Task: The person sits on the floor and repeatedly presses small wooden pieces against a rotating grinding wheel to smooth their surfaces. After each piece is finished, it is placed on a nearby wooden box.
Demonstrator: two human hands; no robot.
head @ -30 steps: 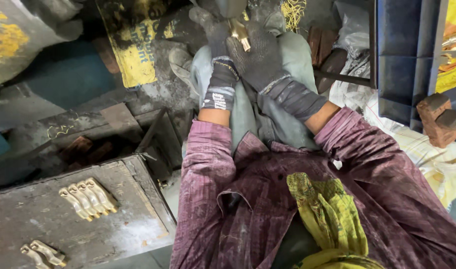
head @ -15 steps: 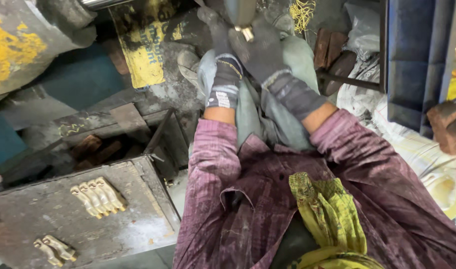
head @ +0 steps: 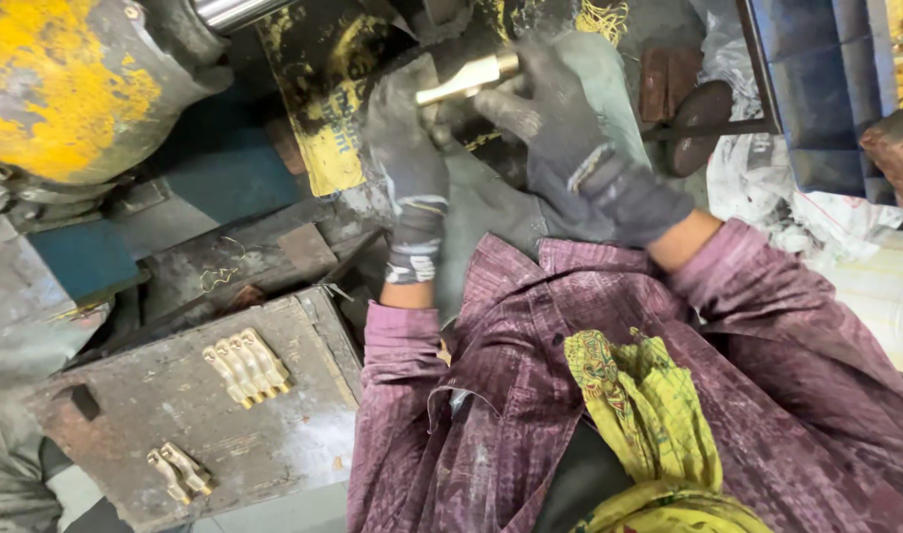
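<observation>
**Two gloved hands on one brass piece beside a workbench**

Both hands wear dark work gloves and meet near the top of the view. The right hand (head: 560,123) closes its fingers around one end of a single shiny brass piece (head: 468,77); the piece lies nearly level, tilted slightly upward to the right. The left hand (head: 407,163) sits just beside and below the other end, fingers curled together against it; whether they grip it fully cannot be told. Both forearms are in purple striped sleeves (head: 767,316), and one yellow-green patterned cloth (head: 639,405) hangs over the person's chest.

To the left stands one worn metal block (head: 136,434). Two groups of brass parts rest on it, well apart: a row of about five pieces (head: 246,367) near its middle, and a smaller cluster of about three (head: 179,472) nearer its lower edge. One large round machine housing (head: 67,84), grey with chipped yellow paint, fills the upper left corner.
</observation>
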